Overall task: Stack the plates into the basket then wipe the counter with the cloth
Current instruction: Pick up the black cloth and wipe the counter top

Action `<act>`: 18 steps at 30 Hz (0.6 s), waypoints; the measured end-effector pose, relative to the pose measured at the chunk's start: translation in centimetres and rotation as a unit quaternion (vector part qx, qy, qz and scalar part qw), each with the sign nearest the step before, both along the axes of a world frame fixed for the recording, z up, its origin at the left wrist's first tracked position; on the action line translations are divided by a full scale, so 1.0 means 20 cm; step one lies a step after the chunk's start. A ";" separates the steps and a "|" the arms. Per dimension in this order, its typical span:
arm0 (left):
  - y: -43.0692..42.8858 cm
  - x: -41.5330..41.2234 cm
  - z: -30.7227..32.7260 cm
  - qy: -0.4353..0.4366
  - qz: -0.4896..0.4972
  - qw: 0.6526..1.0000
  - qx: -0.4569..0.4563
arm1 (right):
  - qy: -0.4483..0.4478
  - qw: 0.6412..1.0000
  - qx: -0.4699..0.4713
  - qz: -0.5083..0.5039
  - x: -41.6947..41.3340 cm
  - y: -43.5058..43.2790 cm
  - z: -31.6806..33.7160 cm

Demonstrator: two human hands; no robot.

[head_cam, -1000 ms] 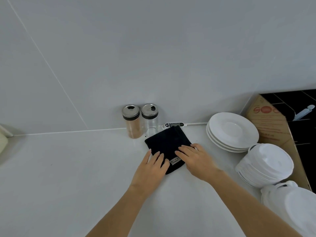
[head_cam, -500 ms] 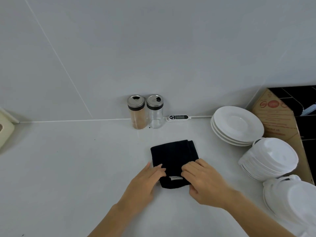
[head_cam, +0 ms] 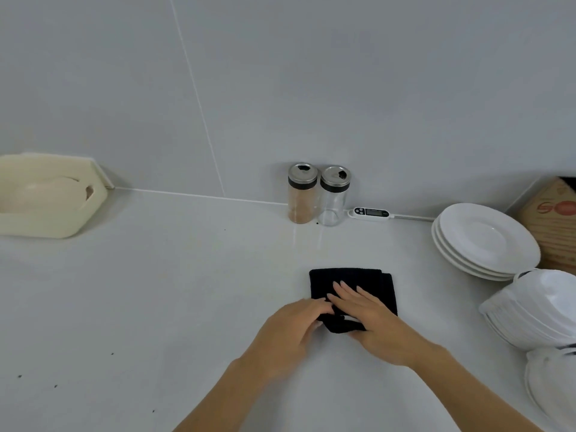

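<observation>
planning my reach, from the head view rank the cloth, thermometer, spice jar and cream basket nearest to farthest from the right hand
From the right hand:
1. cloth: under the hand, touching it.
2. thermometer: straight behind, by the wall.
3. spice jar: behind and slightly left, by the wall; close to the thermometer's rank.
4. basket: far left, against the wall.

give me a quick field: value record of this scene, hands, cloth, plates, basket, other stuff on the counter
left hand: resting on near left edge of cloth
right hand: flat on cloth, fingers spread
cloth: black, folded, lying on counter
plates: white stack at right, on counter, not in basket
basket: cream, far left by wall
jars: two, metal lids, against wall
thermometer: right of jars
counter: white, a few dark specks
</observation>
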State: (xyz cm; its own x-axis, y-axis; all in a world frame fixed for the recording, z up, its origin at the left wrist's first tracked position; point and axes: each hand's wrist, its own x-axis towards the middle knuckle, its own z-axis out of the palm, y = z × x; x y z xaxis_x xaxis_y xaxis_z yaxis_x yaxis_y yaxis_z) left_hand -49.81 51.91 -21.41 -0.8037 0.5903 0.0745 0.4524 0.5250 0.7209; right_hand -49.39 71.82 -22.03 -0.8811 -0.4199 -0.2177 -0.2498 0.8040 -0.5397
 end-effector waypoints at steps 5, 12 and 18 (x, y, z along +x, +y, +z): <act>-0.11 0.03 0.11 0.009 0.102 0.994 0.048 | -0.140 0.903 -0.316 -0.257 0.09 -0.08 0.11; -0.55 0.07 0.27 0.009 0.229 0.966 0.121 | -0.173 0.702 -0.553 -0.415 0.26 -0.25 0.28; -1.06 0.18 0.31 0.000 0.288 0.945 0.155 | -0.139 0.604 -0.631 -0.467 0.46 -0.56 0.37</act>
State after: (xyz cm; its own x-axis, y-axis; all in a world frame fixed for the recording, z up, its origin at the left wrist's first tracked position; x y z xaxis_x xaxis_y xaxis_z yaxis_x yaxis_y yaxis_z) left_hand -46.20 30.81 -15.18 -0.9850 0.0053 0.1726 0.1567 0.4469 0.8807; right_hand -40.16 60.71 -14.60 -0.8645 0.2468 -0.4378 0.2352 -0.5710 -0.7865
